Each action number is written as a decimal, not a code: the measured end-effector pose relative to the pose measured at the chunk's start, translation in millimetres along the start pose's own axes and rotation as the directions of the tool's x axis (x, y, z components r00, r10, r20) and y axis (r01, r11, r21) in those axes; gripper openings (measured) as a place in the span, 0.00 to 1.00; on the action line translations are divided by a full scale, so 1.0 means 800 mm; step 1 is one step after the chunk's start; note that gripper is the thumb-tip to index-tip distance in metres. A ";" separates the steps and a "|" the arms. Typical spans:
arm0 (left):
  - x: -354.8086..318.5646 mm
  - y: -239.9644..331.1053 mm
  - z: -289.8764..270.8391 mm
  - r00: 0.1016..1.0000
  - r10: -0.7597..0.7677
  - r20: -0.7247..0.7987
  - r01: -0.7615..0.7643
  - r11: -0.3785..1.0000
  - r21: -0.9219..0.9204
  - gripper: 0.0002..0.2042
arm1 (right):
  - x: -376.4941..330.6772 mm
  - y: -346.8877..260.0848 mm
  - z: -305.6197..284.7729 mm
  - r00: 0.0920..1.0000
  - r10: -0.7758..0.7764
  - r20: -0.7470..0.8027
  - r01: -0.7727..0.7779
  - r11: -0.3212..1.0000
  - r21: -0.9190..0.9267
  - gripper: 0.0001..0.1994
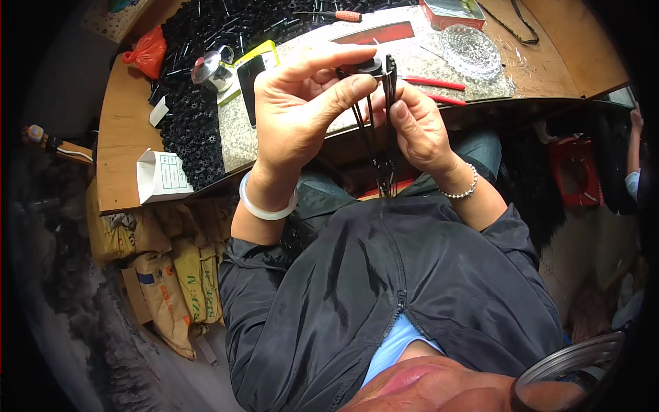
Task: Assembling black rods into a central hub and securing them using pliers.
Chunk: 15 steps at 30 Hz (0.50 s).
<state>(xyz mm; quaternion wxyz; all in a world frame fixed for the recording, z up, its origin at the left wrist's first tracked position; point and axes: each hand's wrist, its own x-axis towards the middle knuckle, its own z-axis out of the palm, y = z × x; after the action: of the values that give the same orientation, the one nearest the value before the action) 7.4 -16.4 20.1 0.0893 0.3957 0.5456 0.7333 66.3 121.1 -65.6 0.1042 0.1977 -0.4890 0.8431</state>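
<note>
My left hand is raised over the near edge of the table, its thumb and forefinger closed around a small round black hub. Thin black ribs, like those of a folding umbrella frame, hang down from the hub toward my lap. My right hand grips the upper part of the ribs between thumb and fingers, close beside the hub. Some fingertips of both hands are hidden behind the parts. Past my right fingers lie red-handled pliers on the speckled work board.
Many small black parts heap across the table's left and far side. Around the board are a glass ashtray, a screwdriver, a black phone, a lidded glass jar and a white box. Sacks stand below left.
</note>
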 end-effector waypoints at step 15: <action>-0.003 0.000 0.000 0.995 -0.079 0.054 0.084 0.991 -0.099 0.19 | 0.012 -0.008 -0.008 0.953 0.244 0.181 -0.298 0.872 0.389 0.22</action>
<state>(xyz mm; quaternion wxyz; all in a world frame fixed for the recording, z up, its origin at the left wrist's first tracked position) 9.1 -17.4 19.0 0.1528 0.3862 0.5210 0.7457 58.5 129.9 -59.0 -0.0905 0.1976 -0.3286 0.9191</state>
